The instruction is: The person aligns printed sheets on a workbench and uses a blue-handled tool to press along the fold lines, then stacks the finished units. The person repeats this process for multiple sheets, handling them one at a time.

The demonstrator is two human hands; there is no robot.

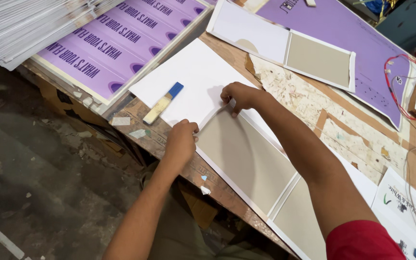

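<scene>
White sheet (193, 82) under both hands

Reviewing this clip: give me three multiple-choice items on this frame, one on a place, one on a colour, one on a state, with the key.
1. Where does the blue-tipped tool lie?
A. on the white sheet, away from the hands
B. on the floor
C. on the purple printed sheets

2. What colour is the sleeve on the person's right arm?
A. green
B. red
C. white

3. What are the two hands doing?
A. hanging off the table
B. holding the tool
C. pressing on the edge of the white sheet over the grey board

Key: 1 A, it rests on the sheet's left part. 2 B, red shows at the shoulder. 3 C, left hand and right hand both sit at the fold.
</scene>
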